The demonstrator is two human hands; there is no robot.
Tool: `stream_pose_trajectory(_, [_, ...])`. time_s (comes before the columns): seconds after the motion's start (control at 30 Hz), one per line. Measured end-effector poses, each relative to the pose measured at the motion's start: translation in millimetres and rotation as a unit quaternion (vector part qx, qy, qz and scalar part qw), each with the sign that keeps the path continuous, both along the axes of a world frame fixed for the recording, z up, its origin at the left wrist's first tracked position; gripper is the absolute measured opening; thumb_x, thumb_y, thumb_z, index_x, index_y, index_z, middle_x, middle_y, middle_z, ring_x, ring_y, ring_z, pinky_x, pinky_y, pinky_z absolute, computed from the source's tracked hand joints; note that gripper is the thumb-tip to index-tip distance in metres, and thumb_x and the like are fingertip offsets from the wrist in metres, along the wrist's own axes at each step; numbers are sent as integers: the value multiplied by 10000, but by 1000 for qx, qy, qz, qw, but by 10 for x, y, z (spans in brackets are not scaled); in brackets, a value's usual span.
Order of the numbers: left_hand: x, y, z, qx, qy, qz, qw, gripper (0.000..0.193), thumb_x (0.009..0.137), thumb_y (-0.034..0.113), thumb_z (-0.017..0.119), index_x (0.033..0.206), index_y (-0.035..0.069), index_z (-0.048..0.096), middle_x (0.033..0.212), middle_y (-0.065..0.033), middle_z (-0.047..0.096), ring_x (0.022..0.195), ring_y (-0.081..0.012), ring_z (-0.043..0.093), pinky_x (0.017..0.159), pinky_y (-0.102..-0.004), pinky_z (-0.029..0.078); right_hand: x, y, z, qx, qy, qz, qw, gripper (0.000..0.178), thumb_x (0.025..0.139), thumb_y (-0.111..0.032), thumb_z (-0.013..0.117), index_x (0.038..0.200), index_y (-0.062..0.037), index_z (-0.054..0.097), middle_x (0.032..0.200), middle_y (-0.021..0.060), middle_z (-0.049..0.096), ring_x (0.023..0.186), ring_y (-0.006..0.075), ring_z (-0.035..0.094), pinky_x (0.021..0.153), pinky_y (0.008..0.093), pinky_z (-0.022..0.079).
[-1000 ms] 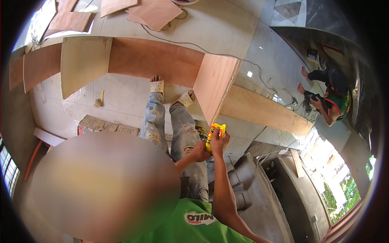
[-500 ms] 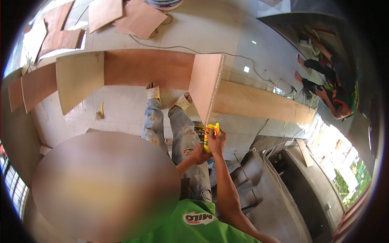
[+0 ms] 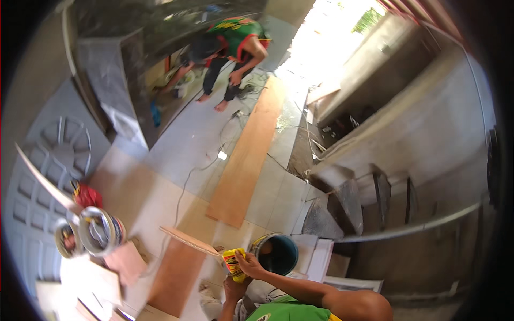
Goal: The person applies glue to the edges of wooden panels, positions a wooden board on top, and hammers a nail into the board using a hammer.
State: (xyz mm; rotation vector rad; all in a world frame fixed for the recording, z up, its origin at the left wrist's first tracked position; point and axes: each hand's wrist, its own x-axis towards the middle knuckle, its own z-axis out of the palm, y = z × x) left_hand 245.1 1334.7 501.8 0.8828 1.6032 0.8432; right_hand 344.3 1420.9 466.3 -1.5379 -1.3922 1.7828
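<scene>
Head view: yellow packet (image 3: pixel 233 265) between left grip (image 3: pixel 235 288), right grip (image 3: pixel 251 266).

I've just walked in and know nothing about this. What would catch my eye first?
Most likely the bright yellow packet, low in the middle of the picture, gripped by the left hand and right hand, beside an open bucket. Beyond it, a long wooden board lies across the tiled floor, and a person in a green top bends over near the top.
</scene>
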Motion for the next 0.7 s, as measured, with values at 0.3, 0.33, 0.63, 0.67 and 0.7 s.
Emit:
stream_pose_trajectory(0.3, [-565, -354, 678, 239, 0, -187, 953, 403, 632, 284, 856, 910, 48, 685, 801, -113, 699, 694, -252, 686, 633, -354, 536, -30, -1153, 903, 3, 334, -230, 914, 323, 1001, -249, 435, 1153, 7, 562, 1072, 127, 645, 994, 220, 623, 851, 347, 505])
stream_pose_trajectory(0.33, [-548, -336, 754, 237, 3, -213, 948, 403, 632, 284, 856, 910, 48, 685, 801, -113, 699, 694, -252, 686, 633, -354, 536, -45, -1204, 1185, -30, 405, -271, 873, 315, 992, -227, 460, 1169, 14, 562, 1085, 123, 643, 999, 215, 618, 863, 350, 499])
stream_pose_trajectory(0.63, [-408, -1117, 1102, 65, -27, -371, 926, 297, 667, 150, 841, 849, -5, 665, 726, -36, 666, 625, -109, 621, 565, -265, 503, 299, -2348, 1907, 240, 17, -180, 954, 206, 862, -208, 669, 984, -43, 691, 830, 104, 650, 780, 205, 633, 707, 312, 483])
stream_pose_trajectory(0.67, [-421, -1231, 1059, 55, -21, -387, 920, 297, 667, 150, 841, 849, -5, 665, 726, -36, 666, 625, -109, 621, 565, -265, 503, 265, -2509, 1885, 233, 21, -199, 952, 206, 862, -208, 669, 984, -43, 691, 830, 104, 650, 780, 205, 633, 707, 312, 483])
stream_pose_trajectory(0.7, [-460, -1324, 979, 30, -50, -381, 923, 312, 658, 128, 840, 869, -3, 651, 731, -38, 665, 631, -114, 624, 574, -260, 504, 216, -2661, 1873, 248, 0, -204, 947, 202, 863, -204, 665, 984, -44, 690, 841, 117, 645, 790, 229, 632, 716, 316, 482])
